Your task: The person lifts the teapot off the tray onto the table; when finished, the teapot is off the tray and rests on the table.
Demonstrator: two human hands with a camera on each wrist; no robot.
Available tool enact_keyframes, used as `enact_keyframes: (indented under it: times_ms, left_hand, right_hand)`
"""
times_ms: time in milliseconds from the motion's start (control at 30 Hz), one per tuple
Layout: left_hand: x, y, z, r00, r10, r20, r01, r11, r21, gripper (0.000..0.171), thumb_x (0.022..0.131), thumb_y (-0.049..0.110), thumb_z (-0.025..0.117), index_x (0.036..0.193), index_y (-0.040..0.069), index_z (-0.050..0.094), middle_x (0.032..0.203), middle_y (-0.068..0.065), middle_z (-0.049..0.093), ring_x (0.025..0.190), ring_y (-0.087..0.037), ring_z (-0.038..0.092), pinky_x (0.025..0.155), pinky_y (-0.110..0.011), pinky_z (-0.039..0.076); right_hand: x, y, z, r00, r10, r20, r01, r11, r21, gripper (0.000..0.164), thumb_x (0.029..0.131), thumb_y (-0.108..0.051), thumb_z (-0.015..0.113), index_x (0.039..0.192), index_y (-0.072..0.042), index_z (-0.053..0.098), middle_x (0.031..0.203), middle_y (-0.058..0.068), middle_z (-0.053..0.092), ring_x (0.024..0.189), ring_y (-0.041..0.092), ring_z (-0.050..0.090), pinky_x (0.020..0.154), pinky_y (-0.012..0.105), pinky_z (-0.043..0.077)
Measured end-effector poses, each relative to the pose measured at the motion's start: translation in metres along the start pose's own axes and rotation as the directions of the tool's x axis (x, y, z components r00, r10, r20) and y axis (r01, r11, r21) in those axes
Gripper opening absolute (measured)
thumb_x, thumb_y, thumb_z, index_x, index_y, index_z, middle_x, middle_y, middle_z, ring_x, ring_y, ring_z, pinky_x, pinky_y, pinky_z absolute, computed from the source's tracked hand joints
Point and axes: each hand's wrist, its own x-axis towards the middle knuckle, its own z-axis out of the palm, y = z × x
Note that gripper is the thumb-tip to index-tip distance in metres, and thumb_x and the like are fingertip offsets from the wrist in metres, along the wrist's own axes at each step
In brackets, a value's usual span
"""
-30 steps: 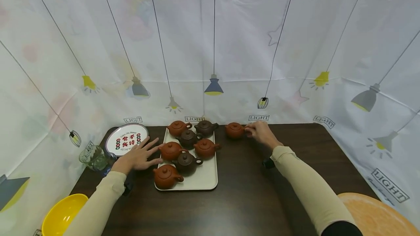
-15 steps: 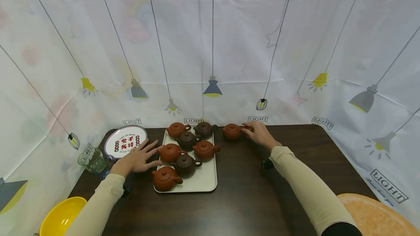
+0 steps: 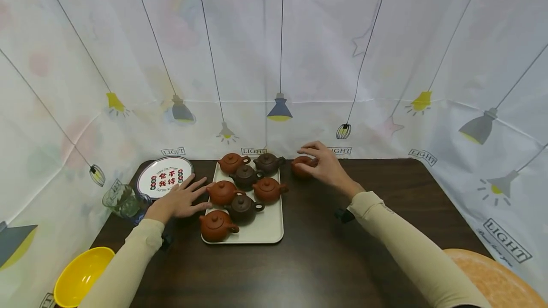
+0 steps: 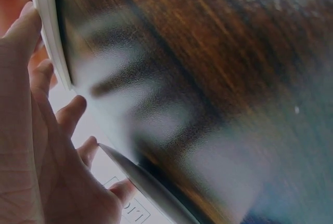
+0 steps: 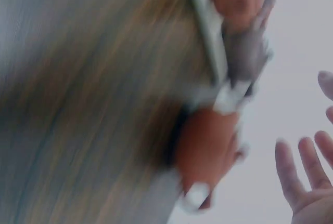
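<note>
A reddish-brown clay teapot (image 3: 301, 167) stands on the dark table just right of a cream tray (image 3: 269, 232). My right hand (image 3: 327, 168) hovers over that teapot with its fingers spread, partly hiding it. In the right wrist view, air shows between the fingers (image 5: 286, 167) and the blurred teapot (image 5: 205, 143). Several teapots, some reddish, some dark brown, fill much of the tray, such as the front reddish one (image 3: 216, 226). My left hand (image 3: 181, 201) lies at the tray's left side, fingers extended, with a fingertip at its rim (image 4: 49, 31).
A round white plate with red characters (image 3: 164, 175) is at the back left. Glasses (image 3: 126, 201) stand beside it. A yellow bowl (image 3: 83, 274) sits at the near left, and an orange round surface (image 3: 492, 274) at the near right. Printed cloth (image 3: 274, 51) hangs behind the table.
My right hand has left the teapot's handle side, rising and shifting left over its top with the fingers wider apart. The left hand stays by the tray.
</note>
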Motion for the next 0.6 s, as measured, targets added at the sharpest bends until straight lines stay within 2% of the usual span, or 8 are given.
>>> enact_keyframes:
  times_ms: [133,300,500,600]
  left_hand:
    - [0.000,0.000,0.000,1.000,-0.005,-0.001,0.005,1.000,-0.001,0.080,0.107,0.064,0.049,0.167,0.012,0.039,0.179,-0.017,0.025,0.166,-0.050,0.011,0.127,-0.078,0.017]
    - [-0.001,-0.003,0.005,1.000,-0.016,0.012,0.016,1.000,0.001,0.082,0.107,0.066,0.047,0.168,0.012,0.037,0.179,-0.016,0.023,0.167,-0.050,0.008,0.126,-0.079,0.016]
    - [0.000,-0.002,0.006,1.000,-0.021,-0.001,0.021,1.000,0.003,0.082,0.107,0.067,0.046,0.168,0.013,0.037,0.180,-0.014,0.024,0.167,-0.048,0.008,0.127,-0.079,0.015]
    - [0.001,0.000,0.004,1.000,-0.020,-0.008,0.020,1.000,0.005,0.081,0.107,0.066,0.047,0.167,0.013,0.039,0.179,-0.016,0.025,0.167,-0.049,0.010,0.126,-0.079,0.016]
  right_hand:
    - [-0.002,-0.046,0.018,0.989,-0.129,0.069,0.124,0.990,0.073,0.045,0.089,-0.012,0.089,0.130,-0.003,0.076,0.131,0.017,0.064,0.093,0.032,0.076,0.081,0.044,0.067]
    - [-0.013,-0.091,0.049,0.944,-0.301,0.133,0.289,0.952,0.102,0.056,0.088,-0.017,0.090,0.139,-0.004,0.071,0.131,0.017,0.064,0.093,0.028,0.073,0.080,0.039,0.064]
    - [-0.029,-0.126,0.080,0.885,-0.418,0.204,0.382,0.904,0.194,0.056,0.089,-0.015,0.089,0.140,-0.002,0.069,0.133,0.019,0.063,0.099,0.030,0.072,0.081,0.036,0.066]
    - [-0.034,-0.135,0.093,0.855,-0.453,0.253,0.415,0.890,0.190,0.050,0.090,-0.012,0.088,0.136,0.000,0.071,0.131,0.018,0.063,0.098,0.027,0.074,0.081,0.030,0.066]
